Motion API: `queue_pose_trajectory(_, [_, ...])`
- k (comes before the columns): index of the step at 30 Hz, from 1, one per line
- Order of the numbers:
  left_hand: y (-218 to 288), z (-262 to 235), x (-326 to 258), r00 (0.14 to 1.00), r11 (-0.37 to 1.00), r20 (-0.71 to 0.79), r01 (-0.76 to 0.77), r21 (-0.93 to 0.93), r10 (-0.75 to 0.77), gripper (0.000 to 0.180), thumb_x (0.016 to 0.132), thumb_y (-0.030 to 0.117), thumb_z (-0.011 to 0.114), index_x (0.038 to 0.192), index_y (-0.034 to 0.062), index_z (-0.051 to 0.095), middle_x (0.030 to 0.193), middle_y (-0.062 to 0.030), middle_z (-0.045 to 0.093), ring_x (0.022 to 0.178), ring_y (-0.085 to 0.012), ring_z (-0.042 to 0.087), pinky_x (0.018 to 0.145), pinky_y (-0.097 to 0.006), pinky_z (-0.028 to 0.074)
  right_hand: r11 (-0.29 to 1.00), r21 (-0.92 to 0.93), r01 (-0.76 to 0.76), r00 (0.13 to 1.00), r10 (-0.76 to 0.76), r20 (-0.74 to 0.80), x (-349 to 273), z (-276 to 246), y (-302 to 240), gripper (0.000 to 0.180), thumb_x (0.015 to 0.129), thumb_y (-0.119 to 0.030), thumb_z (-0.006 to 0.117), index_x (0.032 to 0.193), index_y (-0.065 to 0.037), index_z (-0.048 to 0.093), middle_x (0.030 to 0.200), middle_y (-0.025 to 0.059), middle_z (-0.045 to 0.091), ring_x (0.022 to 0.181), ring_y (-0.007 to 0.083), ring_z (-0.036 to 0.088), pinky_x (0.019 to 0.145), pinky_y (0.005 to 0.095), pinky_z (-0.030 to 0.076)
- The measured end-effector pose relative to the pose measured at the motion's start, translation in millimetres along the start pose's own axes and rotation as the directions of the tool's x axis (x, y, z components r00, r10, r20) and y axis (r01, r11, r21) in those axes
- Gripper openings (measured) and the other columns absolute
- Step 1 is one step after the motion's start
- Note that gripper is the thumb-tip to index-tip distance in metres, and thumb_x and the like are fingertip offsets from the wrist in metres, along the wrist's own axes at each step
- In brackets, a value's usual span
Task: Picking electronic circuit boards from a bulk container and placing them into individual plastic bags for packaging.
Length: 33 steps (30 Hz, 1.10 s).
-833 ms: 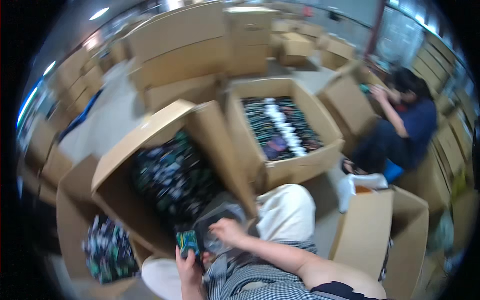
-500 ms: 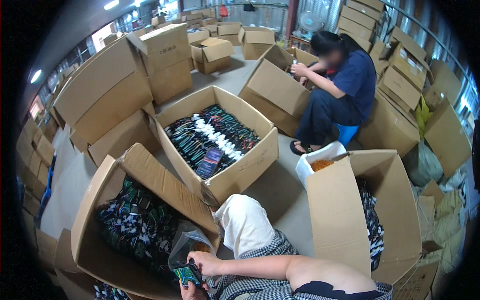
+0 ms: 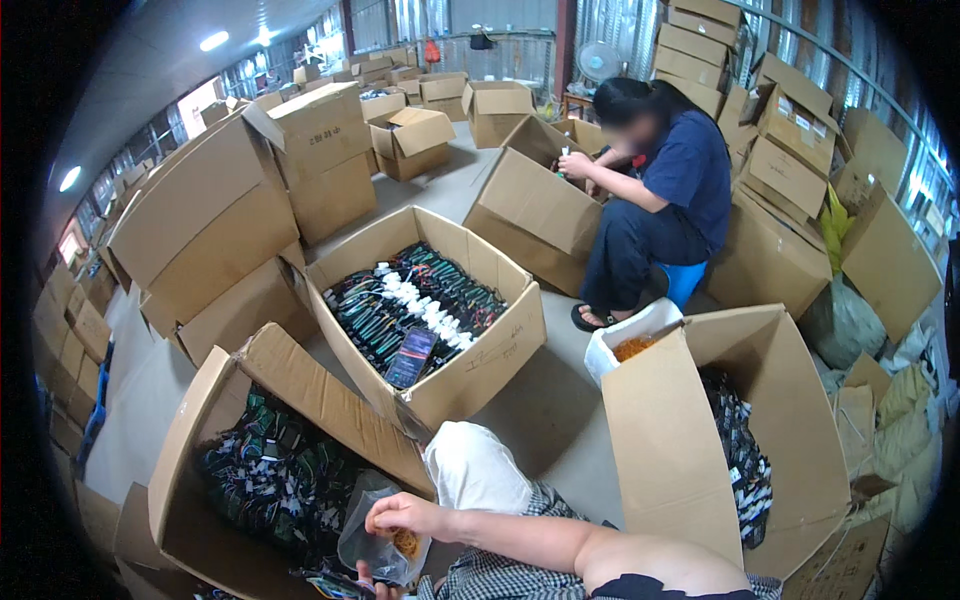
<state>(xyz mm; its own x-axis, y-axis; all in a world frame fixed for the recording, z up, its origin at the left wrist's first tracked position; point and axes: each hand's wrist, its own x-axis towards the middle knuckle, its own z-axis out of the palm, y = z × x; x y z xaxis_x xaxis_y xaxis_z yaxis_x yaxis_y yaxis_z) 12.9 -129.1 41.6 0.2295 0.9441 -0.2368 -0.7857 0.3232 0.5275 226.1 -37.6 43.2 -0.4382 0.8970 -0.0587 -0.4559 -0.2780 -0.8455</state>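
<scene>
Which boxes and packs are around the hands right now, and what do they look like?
Clear plastic bag: pinched by the right hand, crumpled, orange bits inside.
Left hand: mostly hidden below the bag.
Open carton: at the person's left, brown, full of dark green-black packets.
Middle carton: ahead, brown, dark packets with a white row.
Right carton: tall flaps, dark packets.

The bag (image 3: 375, 545) pinched in the right hand (image 3: 400, 515) is thin clear plastic, crinkled and shiny. Around it stand matt brown cardboard boxes (image 3: 470, 365) filled with glossy dark packets (image 3: 405, 305), on a smooth grey concrete floor (image 3: 545, 410).
</scene>
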Motion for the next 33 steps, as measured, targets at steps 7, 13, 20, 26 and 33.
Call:
queue_pose_trajectory(7, [-25.0, -11.5, 8.2, 0.996, 0.973, 0.022, 0.085, 0.215, -0.092, 0.043, 0.086, 0.029, 0.065, 0.120, 0.0069, 0.052, 0.108, -0.0058, 0.059, 0.082, -0.0216, 0.054, 0.070, -0.033, 0.045, 0.627, -0.768, 0.127, 0.968, -0.247, -0.042, -14.7, 15.0, 35.3, 0.017, 0.072, -0.019, 0.060, 0.079, -0.011, 0.074, 0.120, 0.0152, 0.058, 0.113, 0.0346, 0.048, 0.097, 0.0425, 0.037])
queue_pose_trajectory(13, [-14.9, -59.8, 16.0, 0.920, 0.923, 0.103, 0.365, 0.119, -0.378, 0.039, 0.090, 0.020, 0.061, 0.124, 0.0064, 0.047, 0.106, -0.0079, 0.059, 0.079, -0.0161, 0.053, 0.068, -0.028, 0.048, 0.345, -0.916, 0.202, 0.812, -0.582, -0.041, -47.9, 29.8, 29.1, 0.016, 0.070, -0.021, 0.061, 0.074, -0.009, 0.071, 0.118, 0.0125, 0.058, 0.113, 0.0287, 0.049, 0.094, 0.0425, 0.039])
queue_pose_trajectory(20, [-32.2, -2.5, -10.0, 0.998, 0.930, -0.017, 0.063, 0.361, -0.061, 0.042, 0.089, 0.026, 0.062, 0.124, 0.0064, 0.049, 0.106, -0.0064, 0.059, 0.076, -0.0148, 0.050, 0.065, -0.024, 0.045, 0.493, -0.844, 0.214, 0.896, -0.444, -0.032, -52.9, 31.0, 33.1, 0.017, 0.076, -0.019, 0.060, 0.075, -0.005, 0.069, 0.095, 0.0080, 0.067, 0.090, 0.0215, 0.060, 0.081, 0.0355, 0.046])
queue_pose_trajectory(26, [-21.4, -47.6, -0.8, 0.876, 0.974, 0.425, 0.210, 0.091, -0.228, 0.034, 0.089, 0.037, 0.059, 0.112, 0.0126, 0.056, 0.094, 0.0002, 0.053, 0.064, -0.0110, 0.040, 0.059, -0.026, 0.035, 0.727, 0.643, -0.241, 0.952, 0.049, 0.301, -49.9, 14.4, 42.6, 0.014, 0.087, -0.010, 0.053, 0.085, -0.001, 0.063, 0.088, 0.0114, 0.067, 0.080, 0.0173, 0.061, 0.077, 0.0301, 0.047])
queue_pose_trajectory(33, [-18.5, 9.8, -20.2, 0.995, 0.990, 0.100, 0.002, 0.142, -0.016, 0.040, 0.087, 0.030, 0.063, 0.118, 0.0100, 0.049, 0.099, -0.0034, 0.055, 0.066, -0.0158, 0.049, 0.058, -0.028, 0.041, 0.909, 0.405, 0.100, 0.984, -0.151, 0.096, -24.9, 33.9, 14.6, 0.040, 0.092, -0.005, 0.046, 0.132, -0.002, 0.049, 0.138, 0.0114, 0.046, 0.120, 0.0210, 0.052, 0.106, 0.0344, 0.035])
